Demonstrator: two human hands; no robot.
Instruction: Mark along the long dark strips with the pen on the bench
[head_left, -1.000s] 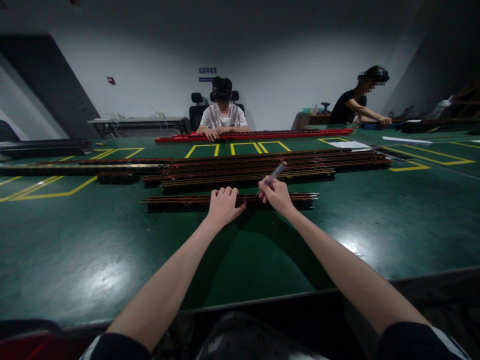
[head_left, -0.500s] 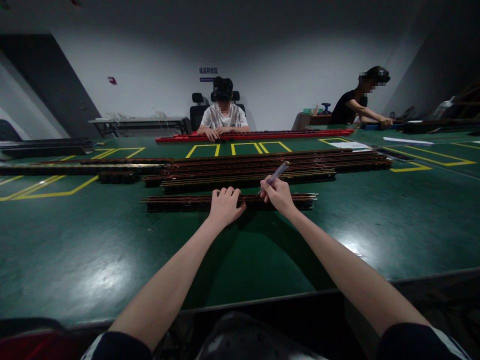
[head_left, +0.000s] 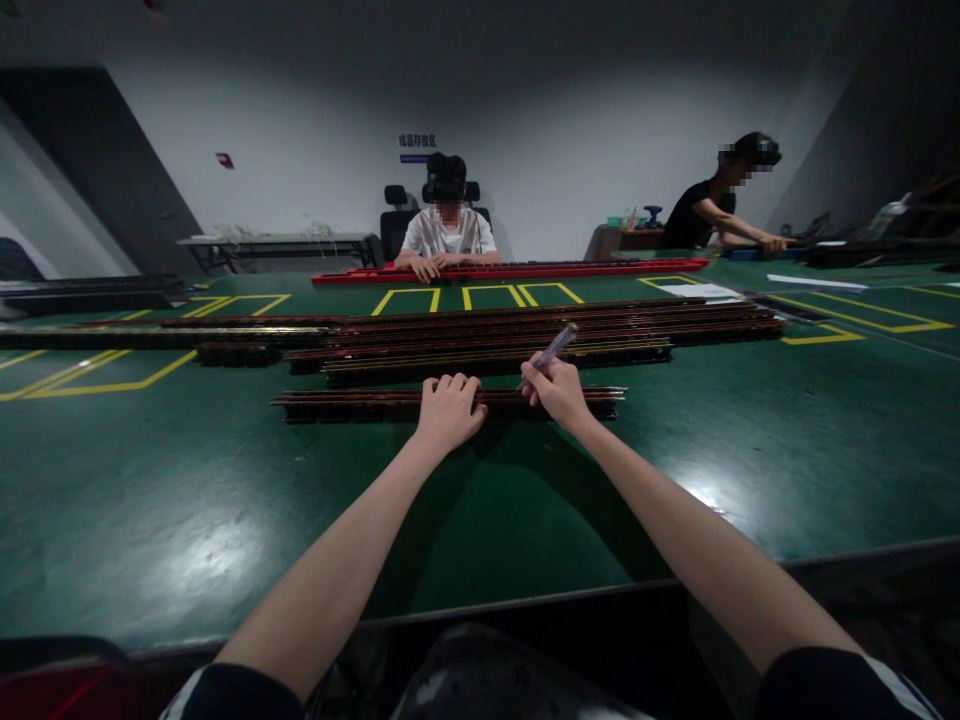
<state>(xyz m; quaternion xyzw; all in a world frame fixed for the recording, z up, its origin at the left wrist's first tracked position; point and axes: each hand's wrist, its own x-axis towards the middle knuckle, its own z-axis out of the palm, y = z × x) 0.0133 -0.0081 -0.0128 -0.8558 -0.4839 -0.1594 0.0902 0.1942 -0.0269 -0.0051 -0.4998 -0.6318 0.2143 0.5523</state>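
Steadying the low bundle of long reddish-brown strips [head_left: 352, 404], lying on the green table [head_left: 112, 520], should be aiding precision. Over the bundle, the left hand [head_left: 450, 415] is resting, fingers slightly spread, grip unclear; the right hand [head_left: 559, 390] is pinching a slim translucent pen [head_left: 556, 346], tip beside the bundle's middle.

I am in what looks like a workshop or assembly room. My green-topped workbench [head_left: 787, 430] is marked out with yellow lines [head_left: 112, 388], and long strips [head_left: 360, 403] lie bundled across it. A co-worker [head_left: 450, 235] sits at the far side, and another person [head_left: 686, 215] bends over things to the right. A blue-lettered wall sign [head_left: 417, 141] labels a finished-goods storage area; a tool resembling a power drill [head_left: 653, 213] stands on a brown cabinet [head_left: 626, 240].
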